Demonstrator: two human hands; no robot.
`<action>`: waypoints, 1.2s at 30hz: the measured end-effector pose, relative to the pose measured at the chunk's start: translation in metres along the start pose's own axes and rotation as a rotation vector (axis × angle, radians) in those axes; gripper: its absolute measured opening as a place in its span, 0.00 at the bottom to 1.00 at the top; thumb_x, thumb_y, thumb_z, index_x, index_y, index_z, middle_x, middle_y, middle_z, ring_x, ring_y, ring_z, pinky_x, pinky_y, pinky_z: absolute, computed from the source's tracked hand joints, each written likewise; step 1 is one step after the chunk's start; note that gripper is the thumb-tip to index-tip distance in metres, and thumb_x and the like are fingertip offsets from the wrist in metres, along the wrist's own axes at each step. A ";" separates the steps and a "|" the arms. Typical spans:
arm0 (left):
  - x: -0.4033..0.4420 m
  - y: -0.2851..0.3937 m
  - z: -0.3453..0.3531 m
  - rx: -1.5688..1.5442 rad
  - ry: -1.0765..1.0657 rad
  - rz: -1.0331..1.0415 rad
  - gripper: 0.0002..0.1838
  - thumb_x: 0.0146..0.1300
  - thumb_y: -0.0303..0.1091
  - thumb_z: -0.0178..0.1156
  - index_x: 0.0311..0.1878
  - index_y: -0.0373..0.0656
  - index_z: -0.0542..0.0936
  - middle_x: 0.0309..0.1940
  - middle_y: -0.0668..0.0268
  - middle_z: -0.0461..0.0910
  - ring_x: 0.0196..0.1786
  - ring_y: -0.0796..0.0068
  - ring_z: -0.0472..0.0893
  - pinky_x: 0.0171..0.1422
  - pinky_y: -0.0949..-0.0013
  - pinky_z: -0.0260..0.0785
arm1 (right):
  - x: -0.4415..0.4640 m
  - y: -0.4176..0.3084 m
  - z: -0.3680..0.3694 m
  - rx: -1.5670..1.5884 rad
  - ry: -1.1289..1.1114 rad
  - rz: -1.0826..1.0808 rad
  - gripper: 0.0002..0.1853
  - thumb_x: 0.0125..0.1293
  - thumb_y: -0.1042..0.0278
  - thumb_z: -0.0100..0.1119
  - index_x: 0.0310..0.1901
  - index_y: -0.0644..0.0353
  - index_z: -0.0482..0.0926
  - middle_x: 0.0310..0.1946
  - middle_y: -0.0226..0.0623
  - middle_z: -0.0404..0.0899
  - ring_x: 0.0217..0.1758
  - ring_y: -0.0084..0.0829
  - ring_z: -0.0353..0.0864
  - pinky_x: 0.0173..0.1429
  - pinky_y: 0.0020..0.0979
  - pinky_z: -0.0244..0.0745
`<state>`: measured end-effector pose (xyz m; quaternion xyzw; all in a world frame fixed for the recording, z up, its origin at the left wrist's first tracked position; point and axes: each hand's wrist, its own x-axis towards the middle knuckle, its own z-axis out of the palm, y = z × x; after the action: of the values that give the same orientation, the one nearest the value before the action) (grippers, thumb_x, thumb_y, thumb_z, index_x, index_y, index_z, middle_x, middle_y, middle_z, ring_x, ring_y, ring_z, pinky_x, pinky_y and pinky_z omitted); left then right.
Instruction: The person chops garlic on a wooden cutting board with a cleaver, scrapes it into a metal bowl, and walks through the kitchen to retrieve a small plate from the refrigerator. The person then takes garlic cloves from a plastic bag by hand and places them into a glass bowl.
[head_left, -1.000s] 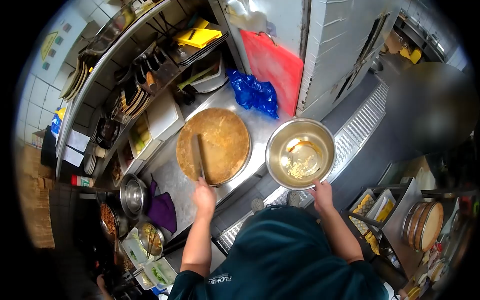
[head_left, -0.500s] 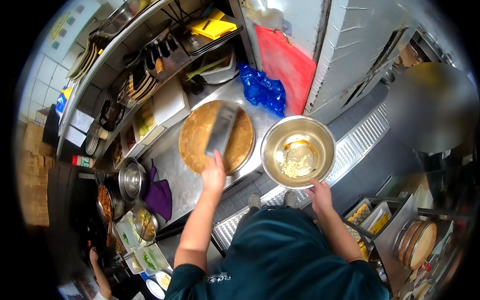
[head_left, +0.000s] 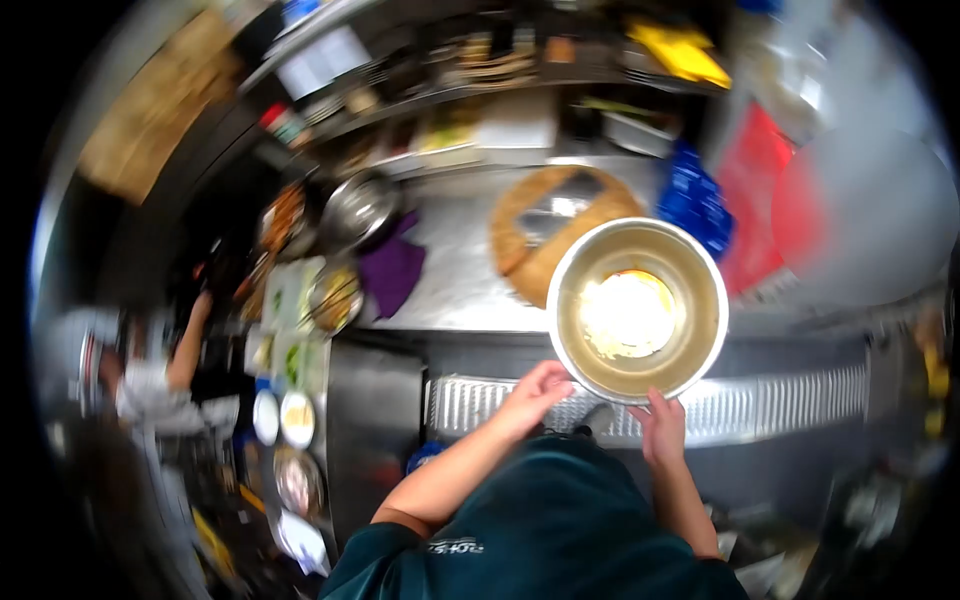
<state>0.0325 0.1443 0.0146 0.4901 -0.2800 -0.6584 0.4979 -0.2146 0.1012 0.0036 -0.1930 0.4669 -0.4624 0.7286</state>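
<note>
The right hand is closed on the near rim of a stainless-steel mixing bowl, held up by the edge of the steel counter. Apart from it, the left hand is at the bowl's left rim (touching or not, I cannot tell), while a cleaver lies on the round chopping block.

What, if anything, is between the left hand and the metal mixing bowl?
Nothing visible: the left hand is right beside the near-left rim of the metal mixing bowl, though I can't tell whether they touch.
</note>
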 end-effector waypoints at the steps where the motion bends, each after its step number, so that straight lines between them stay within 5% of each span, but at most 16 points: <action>1: -0.013 -0.004 -0.008 -0.135 0.052 0.015 0.17 0.73 0.31 0.61 0.62 0.42 0.75 0.57 0.64 0.80 0.61 0.69 0.78 0.68 0.62 0.71 | 0.003 0.004 0.016 -0.027 -0.057 0.049 0.16 0.75 0.71 0.54 0.61 0.66 0.73 0.55 0.40 0.80 0.55 0.31 0.82 0.51 0.35 0.83; 8: -0.140 0.010 -0.078 -0.592 0.505 0.201 0.17 0.73 0.28 0.58 0.63 0.38 0.75 0.57 0.59 0.81 0.59 0.66 0.81 0.65 0.59 0.76 | 0.005 0.052 0.124 -0.585 -0.762 0.265 0.17 0.76 0.71 0.53 0.62 0.69 0.71 0.57 0.44 0.79 0.57 0.34 0.82 0.58 0.37 0.83; 12: -0.227 -0.011 -0.123 -0.760 0.774 0.368 0.16 0.72 0.26 0.57 0.61 0.36 0.76 0.57 0.57 0.81 0.59 0.63 0.82 0.64 0.57 0.77 | 0.002 0.073 0.163 -0.805 -1.084 0.286 0.21 0.68 0.83 0.55 0.63 0.67 0.72 0.68 0.47 0.70 0.68 0.38 0.74 0.69 0.39 0.74; 16: -0.309 -0.034 -0.163 -0.772 1.102 0.568 0.17 0.72 0.29 0.58 0.61 0.39 0.75 0.55 0.60 0.81 0.58 0.65 0.81 0.62 0.59 0.77 | 0.012 0.119 0.174 -0.802 -1.147 0.299 0.18 0.74 0.66 0.55 0.59 0.67 0.76 0.69 0.48 0.71 0.68 0.38 0.74 0.72 0.38 0.70; 18: -0.352 -0.032 -0.185 -0.834 1.265 0.620 0.16 0.71 0.29 0.57 0.60 0.40 0.74 0.52 0.61 0.82 0.53 0.66 0.83 0.59 0.60 0.78 | 0.006 0.151 0.176 -0.871 -1.130 0.280 0.26 0.77 0.49 0.48 0.56 0.68 0.79 0.65 0.47 0.75 0.67 0.36 0.75 0.72 0.36 0.67; 20: -0.404 -0.118 -0.228 -0.821 1.281 0.819 0.11 0.68 0.21 0.55 0.52 0.37 0.76 0.48 0.57 0.82 0.51 0.65 0.83 0.55 0.60 0.80 | 0.011 0.187 0.170 -0.866 -1.123 0.368 0.28 0.79 0.47 0.45 0.55 0.68 0.79 0.62 0.44 0.78 0.64 0.33 0.76 0.70 0.34 0.67; 23: -0.457 -0.068 -0.247 -0.875 1.611 0.860 0.10 0.70 0.25 0.58 0.52 0.38 0.74 0.50 0.58 0.82 0.52 0.65 0.83 0.58 0.60 0.79 | 0.001 0.230 0.178 -0.795 -0.933 0.598 0.28 0.80 0.47 0.42 0.54 0.67 0.80 0.58 0.41 0.80 0.61 0.31 0.77 0.68 0.32 0.67; 26: -0.510 -0.056 -0.283 -0.811 1.721 0.990 0.12 0.72 0.23 0.54 0.56 0.34 0.74 0.53 0.54 0.82 0.52 0.63 0.84 0.57 0.60 0.82 | 0.011 0.274 0.184 -0.986 -0.997 0.595 0.28 0.80 0.48 0.40 0.53 0.68 0.81 0.54 0.40 0.82 0.59 0.31 0.78 0.67 0.32 0.68; 30: -0.563 -0.068 -0.348 -0.860 1.861 1.031 0.11 0.72 0.24 0.55 0.55 0.33 0.74 0.51 0.54 0.81 0.51 0.61 0.85 0.58 0.58 0.82 | -0.004 0.291 0.226 -1.410 -1.212 0.300 0.30 0.81 0.49 0.37 0.51 0.69 0.82 0.50 0.41 0.84 0.55 0.32 0.80 0.64 0.33 0.70; 33: -0.584 -0.074 -0.378 -0.957 1.862 1.142 0.09 0.71 0.21 0.55 0.51 0.31 0.73 0.50 0.51 0.80 0.52 0.57 0.84 0.63 0.55 0.80 | -0.004 0.306 0.227 -1.300 -1.214 0.236 0.30 0.81 0.49 0.36 0.51 0.68 0.82 0.50 0.41 0.84 0.54 0.33 0.81 0.63 0.34 0.71; 36: -0.590 -0.080 -0.395 -1.006 1.840 1.158 0.11 0.70 0.21 0.57 0.52 0.27 0.74 0.51 0.49 0.80 0.54 0.55 0.83 0.66 0.54 0.79 | -0.018 0.305 0.228 -1.214 -1.060 0.412 0.31 0.81 0.47 0.36 0.52 0.68 0.82 0.49 0.41 0.84 0.53 0.32 0.81 0.62 0.33 0.72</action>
<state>0.3808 0.7678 0.0191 0.3285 0.2911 0.2254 0.8698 0.1293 0.2338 -0.0933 -0.6553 0.2560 0.1645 0.6914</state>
